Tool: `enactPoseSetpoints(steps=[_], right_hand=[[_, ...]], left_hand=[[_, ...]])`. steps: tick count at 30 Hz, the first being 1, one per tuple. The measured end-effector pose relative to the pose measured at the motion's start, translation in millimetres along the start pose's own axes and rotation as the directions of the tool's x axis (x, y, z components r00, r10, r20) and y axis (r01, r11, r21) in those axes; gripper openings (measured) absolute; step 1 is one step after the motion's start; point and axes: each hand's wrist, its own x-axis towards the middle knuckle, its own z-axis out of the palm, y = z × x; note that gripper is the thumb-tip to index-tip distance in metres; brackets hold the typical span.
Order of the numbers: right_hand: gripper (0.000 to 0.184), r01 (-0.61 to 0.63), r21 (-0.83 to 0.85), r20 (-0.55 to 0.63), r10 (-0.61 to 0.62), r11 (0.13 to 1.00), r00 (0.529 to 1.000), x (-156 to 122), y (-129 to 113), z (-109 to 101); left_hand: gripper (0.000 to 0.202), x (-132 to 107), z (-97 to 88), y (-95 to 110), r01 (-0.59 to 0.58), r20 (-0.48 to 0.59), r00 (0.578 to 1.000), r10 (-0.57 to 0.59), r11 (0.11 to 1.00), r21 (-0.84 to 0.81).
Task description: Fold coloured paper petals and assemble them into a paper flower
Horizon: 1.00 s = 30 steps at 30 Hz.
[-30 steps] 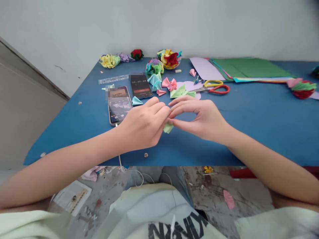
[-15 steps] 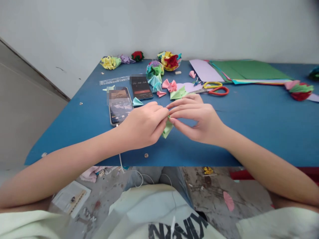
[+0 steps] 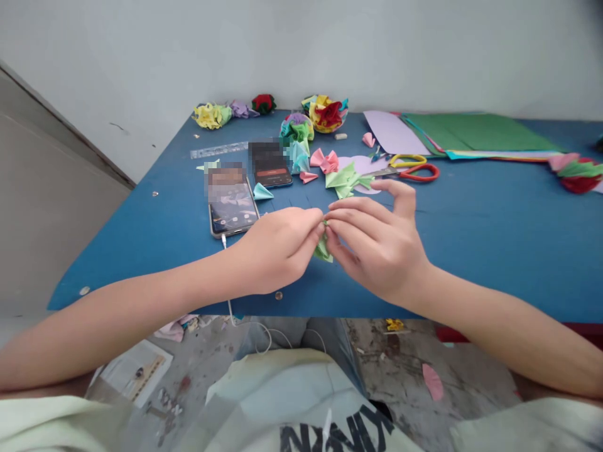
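Between my two hands is a small piece of folded light-green paper, mostly hidden by the fingers. My left hand is closed around it, fingertips pinched. The thumb and fingertips of my right hand pinch the same paper from the other side, while its index finger is raised and bent. Just beyond the hands lies another folded light-green paper piece. Close by are pink folded pieces and a light-blue folded cone.
Two phones, one cabled and one dark, lie left of the hands. Scissors with red and yellow handles lie behind. Crumpled paper flowers, a clear ruler and green paper sheets line the back of the blue table.
My right index finger has lifted away and bent upward. The left hand has turned slightly and sits a little lower. The light-green paper stays pinched between both hands.
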Motion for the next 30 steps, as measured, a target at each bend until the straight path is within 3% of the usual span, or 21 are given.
enactPoseSetpoints(steps=[4,7,10,13,17,20,26,30], right_hand=[[0.008,0.106,-0.214,-0.040,-0.118,0.971,0.992,-3,-9,0],[0.010,0.145,-0.275,-0.065,-0.169,0.950,0.983,-4,-11,0],[0.010,0.094,-0.158,-0.063,-0.105,0.983,0.992,-2,-4,-1],[0.012,0.028,0.063,0.032,-0.030,0.998,0.999,2,9,-2],[0.012,-0.022,0.269,0.135,-0.015,0.963,0.991,5,22,-3],[0.011,-0.040,0.318,0.145,-0.006,0.947,0.989,6,24,-1],[0.010,-0.078,0.372,0.137,0.028,0.925,0.990,5,23,4],[0.010,-0.109,0.405,0.139,0.056,0.908,0.989,4,22,6]], left_hand=[[0.021,-1,-0.7,4,0.042,0.008,0.999,-0.041,0.996,-0.076],[0.027,0,-1.2,5,0.028,-0.016,0.999,-0.028,0.999,-0.039],[0.027,2,-1.2,0,-0.062,-0.074,0.995,0.074,0.986,0.158],[0.025,4,-2.2,-7,-0.192,-0.079,0.967,0.242,0.899,0.394],[0.024,5,-5.0,-12,-0.270,-0.042,0.942,0.333,0.827,0.494],[0.023,4,-5.3,-12,-0.269,-0.043,0.939,0.340,0.809,0.523],[0.024,3,-2.3,-9,-0.216,-0.079,0.959,0.274,0.879,0.425],[0.024,3,-1.2,-8,-0.199,-0.061,0.967,0.248,0.881,0.429]])
